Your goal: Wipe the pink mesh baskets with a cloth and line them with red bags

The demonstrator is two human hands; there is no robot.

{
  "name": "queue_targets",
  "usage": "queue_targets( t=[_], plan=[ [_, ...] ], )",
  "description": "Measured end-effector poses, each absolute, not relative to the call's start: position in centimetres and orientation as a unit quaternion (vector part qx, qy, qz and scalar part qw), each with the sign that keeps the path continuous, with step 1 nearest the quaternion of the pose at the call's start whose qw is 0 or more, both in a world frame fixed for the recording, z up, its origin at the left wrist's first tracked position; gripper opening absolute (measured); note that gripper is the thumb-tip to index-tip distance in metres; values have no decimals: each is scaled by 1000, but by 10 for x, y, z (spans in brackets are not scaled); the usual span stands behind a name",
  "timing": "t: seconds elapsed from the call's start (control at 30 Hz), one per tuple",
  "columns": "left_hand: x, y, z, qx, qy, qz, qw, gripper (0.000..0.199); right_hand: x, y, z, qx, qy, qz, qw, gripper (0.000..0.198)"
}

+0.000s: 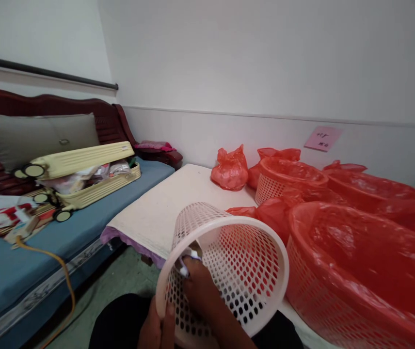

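Note:
A pale pink perforated plastic basket [200,218] lies tilted over my lap, its round mouth facing me. My left hand [158,327] grips the lower left of its rim, fingers wrapped over the edge. Reaching inside through the mouth, my right hand [196,278] is closed on a white and purplish cloth [184,266], pressed near the left inner wall. Part of the cloth is hidden by my fingers.
Baskets lined with red plastic bags [338,271] stand to the right. A knotted red bag [230,169] sits on the white-covered table [156,203]. Leftward, an open yellow suitcase [94,189] lies on a blue-covered bench [87,228], with a yellow cable [67,276] hanging down.

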State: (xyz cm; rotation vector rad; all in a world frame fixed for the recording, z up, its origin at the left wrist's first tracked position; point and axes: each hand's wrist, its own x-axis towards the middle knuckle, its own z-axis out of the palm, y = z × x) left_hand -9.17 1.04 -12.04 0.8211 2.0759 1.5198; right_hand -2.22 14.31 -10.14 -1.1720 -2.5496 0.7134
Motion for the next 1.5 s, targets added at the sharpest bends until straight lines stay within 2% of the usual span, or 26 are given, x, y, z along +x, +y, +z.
queue_targets(
  t=[0.1,0.27,0.43,0.7,0.73,0.83,0.87,0.97,1.1,1.23,1.3,1.43,1.5],
  plan=[
    [-105,11,-110,321,740,550,218,51,-1,127,-84,-343,-902,236,116,34],
    [-117,15,-96,342,735,537,232,60,30,124,-72,-352,-928,117,29,28],
    [-118,21,-84,360,727,535,237,62,28,93,-83,-296,-941,154,64,24],
    [-132,26,-66,379,743,514,199,55,61,102,-81,-323,-942,86,18,16],
    [-133,29,-62,381,744,516,186,54,62,102,-82,-317,-944,89,18,18],
    [-135,41,-45,391,730,539,157,56,54,95,-92,-290,-952,90,27,45],
    [-136,46,-39,397,719,550,153,56,49,92,-96,-291,-952,85,39,46],
    [-138,58,-23,411,690,570,175,54,38,88,-102,-308,-945,75,82,35],
    [-136,59,-20,408,660,585,238,53,30,90,-87,-325,-929,126,124,44],
    [-112,45,-51,386,641,578,327,49,21,93,-68,-378,-881,200,202,44],
    [-97,38,-70,346,640,596,341,50,17,94,-65,-381,-863,243,227,44],
    [-87,31,-88,284,650,622,331,57,20,98,-66,-333,-868,305,208,42],
    [-92,31,-88,279,662,616,325,60,27,103,-65,-312,-884,301,177,41]
  ],
)
